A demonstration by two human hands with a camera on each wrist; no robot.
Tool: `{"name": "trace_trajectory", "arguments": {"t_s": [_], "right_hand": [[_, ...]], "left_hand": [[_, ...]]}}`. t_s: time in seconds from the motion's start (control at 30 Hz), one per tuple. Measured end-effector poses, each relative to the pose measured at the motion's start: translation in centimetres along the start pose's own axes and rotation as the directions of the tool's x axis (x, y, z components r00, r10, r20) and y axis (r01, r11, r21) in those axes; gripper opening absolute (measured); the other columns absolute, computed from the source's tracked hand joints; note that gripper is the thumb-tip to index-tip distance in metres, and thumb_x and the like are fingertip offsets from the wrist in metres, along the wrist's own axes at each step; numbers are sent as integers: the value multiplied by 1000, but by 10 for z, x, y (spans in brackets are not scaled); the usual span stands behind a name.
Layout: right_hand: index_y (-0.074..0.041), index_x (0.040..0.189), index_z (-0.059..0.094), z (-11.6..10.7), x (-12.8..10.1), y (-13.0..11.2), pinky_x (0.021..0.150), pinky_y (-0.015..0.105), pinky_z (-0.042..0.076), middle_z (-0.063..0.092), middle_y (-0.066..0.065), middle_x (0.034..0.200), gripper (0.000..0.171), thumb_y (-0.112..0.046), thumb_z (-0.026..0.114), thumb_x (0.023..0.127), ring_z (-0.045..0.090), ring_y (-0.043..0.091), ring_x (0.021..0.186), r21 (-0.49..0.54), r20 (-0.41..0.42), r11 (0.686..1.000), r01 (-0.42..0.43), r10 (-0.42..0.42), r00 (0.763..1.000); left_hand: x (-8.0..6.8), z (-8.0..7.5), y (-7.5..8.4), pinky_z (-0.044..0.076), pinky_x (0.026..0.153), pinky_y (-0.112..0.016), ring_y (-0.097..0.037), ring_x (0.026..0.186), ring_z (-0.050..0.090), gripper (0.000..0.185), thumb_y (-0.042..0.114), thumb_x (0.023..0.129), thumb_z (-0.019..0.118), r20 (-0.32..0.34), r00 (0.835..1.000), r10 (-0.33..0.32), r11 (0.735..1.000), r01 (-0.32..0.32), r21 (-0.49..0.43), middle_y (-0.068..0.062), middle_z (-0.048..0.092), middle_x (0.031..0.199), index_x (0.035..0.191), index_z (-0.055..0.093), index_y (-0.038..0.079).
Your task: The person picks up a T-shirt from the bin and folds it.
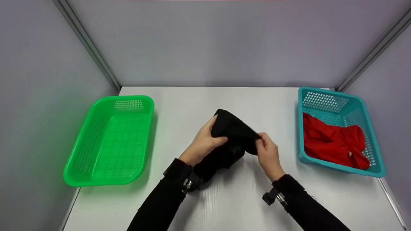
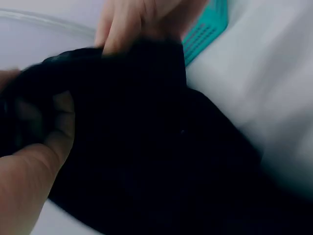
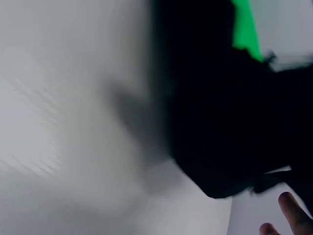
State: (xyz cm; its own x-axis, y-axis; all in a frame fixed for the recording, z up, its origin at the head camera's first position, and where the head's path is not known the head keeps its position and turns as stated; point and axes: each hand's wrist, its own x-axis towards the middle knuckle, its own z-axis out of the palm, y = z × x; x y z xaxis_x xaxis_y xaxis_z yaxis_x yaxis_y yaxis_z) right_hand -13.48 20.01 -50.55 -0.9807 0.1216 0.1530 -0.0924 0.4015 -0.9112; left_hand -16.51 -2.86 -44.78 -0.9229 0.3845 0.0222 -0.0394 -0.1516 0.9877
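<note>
A black cloth garment point(image 1: 229, 128), its exact kind not clear, is held up over the middle of the white table. My left hand point(image 1: 202, 142) grips its left part, with the thumb across the front and some fingers hidden behind the fabric. At the right edge, my right hand point(image 1: 267, 154) pinches the cloth between thumb and fingers. The lower part of the garment hangs down toward my left sleeve. In the left wrist view the black fabric point(image 2: 146, 127) fills the middle, and in the right wrist view the cloth point(image 3: 230, 122) hides most of the hand.
On the left stands a green plastic basket point(image 1: 148, 141) with nothing in it. A teal basket point(image 1: 380, 157) at the right holds a red cloth point(image 1: 334, 141). Grey panels point(image 1: 224, 45) enclose the white table point(image 1: 231, 205) at the back and sides.
</note>
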Motion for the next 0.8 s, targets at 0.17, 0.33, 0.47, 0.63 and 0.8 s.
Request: {"name": "trace_trajectory", "arguments": {"t_s": [0.17, 0.33, 0.47, 0.63, 0.8], "right_hand": [[1, 107, 59, -38, 26, -13, 79, 25, 44, 58, 5, 98, 21, -11, 43, 110, 50, 16, 95, 254, -140, 961, -111, 149, 979], [2, 100, 59, -59, 38, -26, 73, 26, 46, 59, 3, 89, 24, -17, 50, 110, 55, 17, 91, 443, -146, 896, -21, 96, 985], [-2, 92, 59, -70, 45, -35, 65, 23, 49, 60, 3, 81, 26, -21, 53, 110, 61, 14, 79, 584, -104, 811, 11, 62, 993], [-4, 100, 58, -76, 48, -34, 69, 24, 55, 64, 4, 90, 24, -26, 53, 109, 66, 14, 84, 705, -24, 708, -46, 89, 996], [-7, 110, 51, -80, 48, -18, 63, 20, 52, 59, -1, 85, 21, -27, 57, 107, 60, 10, 74, 668, 20, 728, -153, 188, 982]], "left_hand": [[4, -23, 18, 40, 68, -27, -14, 72, 45, 76, -20, 78, 53, -125, 985, 121, 960, -84, 269, -2, 49, 97, 148, 56, 12], [8, -35, 29, 50, 77, -32, -20, 85, 59, 32, -14, 92, 60, -151, 917, 368, 673, -151, 724, -6, 55, 99, 114, 74, 5], [11, -44, 35, 57, 72, -39, -26, 87, 68, 16, -4, 95, 65, -117, 869, 481, 383, -88, 920, -8, 65, 101, 105, 72, 7], [17, -58, 39, 52, 67, -42, -25, 65, 61, 8, 6, 95, 68, -122, 860, 496, 415, -111, 903, -8, 69, 77, 103, 68, 5], [14, -67, 38, 44, 68, -35, -17, 68, 51, 30, 39, 95, 76, 4, 961, 276, 585, -172, 793, -2, 58, 75, 103, 69, 11]]}}
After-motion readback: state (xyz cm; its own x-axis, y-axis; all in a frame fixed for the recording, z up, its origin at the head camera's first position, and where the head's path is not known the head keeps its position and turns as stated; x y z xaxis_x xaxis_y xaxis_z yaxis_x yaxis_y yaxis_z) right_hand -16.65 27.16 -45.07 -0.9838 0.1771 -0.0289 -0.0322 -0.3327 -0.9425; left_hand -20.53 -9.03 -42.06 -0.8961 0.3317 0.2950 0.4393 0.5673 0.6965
